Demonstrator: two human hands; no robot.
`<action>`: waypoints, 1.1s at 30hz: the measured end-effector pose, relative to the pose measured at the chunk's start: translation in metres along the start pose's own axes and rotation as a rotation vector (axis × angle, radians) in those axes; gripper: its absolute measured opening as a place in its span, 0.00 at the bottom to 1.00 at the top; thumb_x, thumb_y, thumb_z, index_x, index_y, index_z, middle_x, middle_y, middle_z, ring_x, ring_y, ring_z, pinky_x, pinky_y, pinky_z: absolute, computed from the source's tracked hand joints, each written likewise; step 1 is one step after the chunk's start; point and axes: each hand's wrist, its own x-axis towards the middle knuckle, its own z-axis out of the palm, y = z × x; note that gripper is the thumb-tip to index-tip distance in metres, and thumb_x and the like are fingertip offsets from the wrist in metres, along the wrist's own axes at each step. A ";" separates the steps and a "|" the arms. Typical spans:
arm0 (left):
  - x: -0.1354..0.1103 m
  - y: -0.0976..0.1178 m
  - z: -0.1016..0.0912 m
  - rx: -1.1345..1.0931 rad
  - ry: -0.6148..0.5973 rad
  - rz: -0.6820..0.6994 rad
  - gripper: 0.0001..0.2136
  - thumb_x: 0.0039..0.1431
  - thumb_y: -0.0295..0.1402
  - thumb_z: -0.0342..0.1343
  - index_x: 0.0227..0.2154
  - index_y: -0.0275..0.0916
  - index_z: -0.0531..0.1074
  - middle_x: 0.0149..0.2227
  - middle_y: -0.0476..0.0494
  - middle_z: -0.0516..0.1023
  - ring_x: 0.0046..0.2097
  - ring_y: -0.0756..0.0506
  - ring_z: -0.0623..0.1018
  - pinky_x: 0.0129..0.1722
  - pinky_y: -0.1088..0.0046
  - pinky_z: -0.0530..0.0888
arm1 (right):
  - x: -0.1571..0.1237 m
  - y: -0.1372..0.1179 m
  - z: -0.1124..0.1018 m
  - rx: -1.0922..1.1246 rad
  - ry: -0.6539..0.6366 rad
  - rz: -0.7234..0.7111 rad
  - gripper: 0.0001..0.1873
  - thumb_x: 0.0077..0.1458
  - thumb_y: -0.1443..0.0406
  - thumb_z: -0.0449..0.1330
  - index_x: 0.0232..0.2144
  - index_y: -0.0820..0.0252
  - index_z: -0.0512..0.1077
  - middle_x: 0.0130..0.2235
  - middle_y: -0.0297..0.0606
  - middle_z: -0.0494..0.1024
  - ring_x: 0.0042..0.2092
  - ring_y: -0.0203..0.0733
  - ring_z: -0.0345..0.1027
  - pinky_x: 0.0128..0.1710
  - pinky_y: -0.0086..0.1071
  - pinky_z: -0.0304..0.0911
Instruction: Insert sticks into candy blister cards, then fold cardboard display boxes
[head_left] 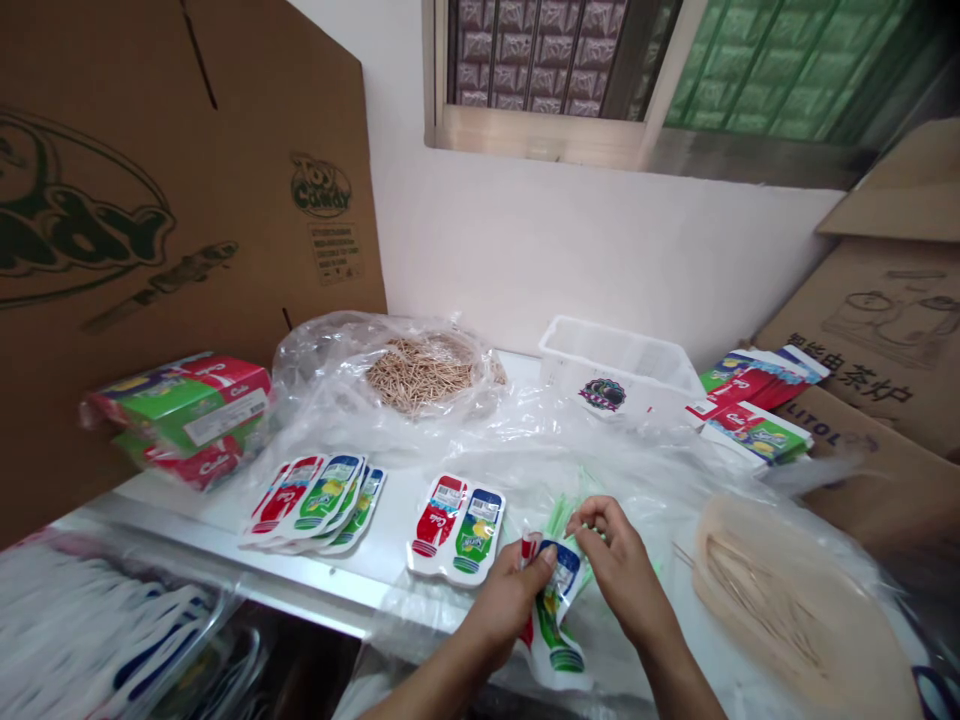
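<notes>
My left hand (517, 590) is closed around a bottle-shaped candy packet (556, 625), printed red on one side and blue and green on the other. The packet is tilted over the table's front edge, its thumb-side face partly covered. At the packet's top, my right hand (611, 550) has its fingers pinched together; what lies between them is hidden. Thin pale green sticks (559, 515) lie on clear plastic just behind both hands. To the left, a flat double packet (457, 530) with red and green bottle prints rests by itself, and a stack of similar packets (315, 505) lies farther left.
An open plastic bag of thin brown sticks (420, 375) and a white basket (622, 365) stand by the wall. A shallow beige tray (757, 600) holds loose thin sticks at right. Printed boxes (202, 410) sit left beside a large carton (300, 120); flat printed cards (757, 430) lie right.
</notes>
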 end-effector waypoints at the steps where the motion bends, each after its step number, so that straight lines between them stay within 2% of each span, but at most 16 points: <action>1: 0.000 0.000 0.000 0.005 0.000 0.001 0.17 0.50 0.44 0.61 0.33 0.33 0.74 0.25 0.45 0.75 0.30 0.47 0.74 0.35 0.72 0.69 | 0.000 0.000 0.000 0.031 -0.011 0.015 0.10 0.54 0.59 0.53 0.37 0.56 0.62 0.32 0.31 0.70 0.37 0.40 0.65 0.39 0.31 0.57; 3: 0.000 0.000 -0.001 0.024 0.000 -0.001 0.16 0.51 0.43 0.60 0.34 0.33 0.74 0.26 0.45 0.76 0.30 0.47 0.74 0.35 0.73 0.69 | -0.001 -0.002 0.000 0.052 -0.028 0.036 0.14 0.55 0.56 0.53 0.40 0.57 0.63 0.32 0.32 0.70 0.38 0.41 0.64 0.40 0.32 0.57; 7: 0.001 -0.002 -0.006 0.055 -0.023 -0.016 0.16 0.51 0.43 0.60 0.34 0.33 0.73 0.28 0.45 0.76 0.31 0.48 0.73 0.36 0.73 0.68 | 0.000 -0.004 0.000 -0.011 -0.045 -0.012 0.14 0.55 0.54 0.54 0.31 0.58 0.66 0.30 0.32 0.67 0.35 0.40 0.62 0.37 0.31 0.56; 14: -0.002 -0.001 -0.005 0.067 -0.016 -0.008 0.18 0.50 0.44 0.61 0.36 0.33 0.74 0.29 0.43 0.77 0.31 0.47 0.74 0.37 0.71 0.69 | 0.002 -0.003 -0.002 -0.058 -0.067 -0.017 0.13 0.55 0.55 0.54 0.29 0.59 0.66 0.27 0.30 0.66 0.32 0.37 0.59 0.33 0.30 0.54; 20: -0.003 0.002 -0.002 0.019 -0.015 -0.019 0.20 0.46 0.46 0.63 0.35 0.32 0.75 0.27 0.42 0.77 0.30 0.45 0.75 0.35 0.70 0.70 | 0.002 -0.001 -0.003 -0.099 -0.048 0.005 0.07 0.53 0.61 0.52 0.26 0.57 0.62 0.23 0.27 0.60 0.28 0.36 0.55 0.29 0.29 0.52; 25: -0.002 0.000 -0.001 -0.009 0.006 -0.014 0.21 0.46 0.45 0.64 0.37 0.32 0.76 0.28 0.42 0.77 0.31 0.44 0.76 0.36 0.69 0.71 | -0.001 -0.002 -0.002 -0.003 -0.033 -0.037 0.03 0.52 0.63 0.52 0.31 0.56 0.61 0.31 0.32 0.69 0.35 0.39 0.63 0.37 0.30 0.57; 29: -0.001 0.000 0.000 0.004 -0.006 -0.013 0.21 0.46 0.44 0.64 0.39 0.32 0.76 0.28 0.42 0.77 0.31 0.44 0.76 0.38 0.69 0.71 | -0.003 -0.004 0.000 0.043 -0.009 -0.006 0.14 0.56 0.57 0.52 0.44 0.55 0.61 0.33 0.33 0.70 0.37 0.41 0.64 0.39 0.31 0.59; 31: -0.002 0.001 0.000 0.022 -0.013 -0.018 0.21 0.46 0.44 0.63 0.38 0.32 0.76 0.28 0.42 0.77 0.31 0.45 0.76 0.38 0.70 0.70 | -0.002 -0.003 0.000 0.000 -0.008 -0.032 0.15 0.57 0.54 0.51 0.42 0.55 0.64 0.32 0.32 0.68 0.36 0.39 0.62 0.38 0.30 0.58; 33: -0.003 0.002 -0.001 0.035 -0.026 -0.022 0.21 0.47 0.44 0.63 0.38 0.32 0.76 0.28 0.42 0.77 0.31 0.45 0.75 0.37 0.70 0.70 | -0.002 -0.002 -0.001 -0.021 -0.011 -0.063 0.13 0.58 0.53 0.51 0.34 0.56 0.65 0.30 0.30 0.65 0.33 0.37 0.60 0.36 0.29 0.57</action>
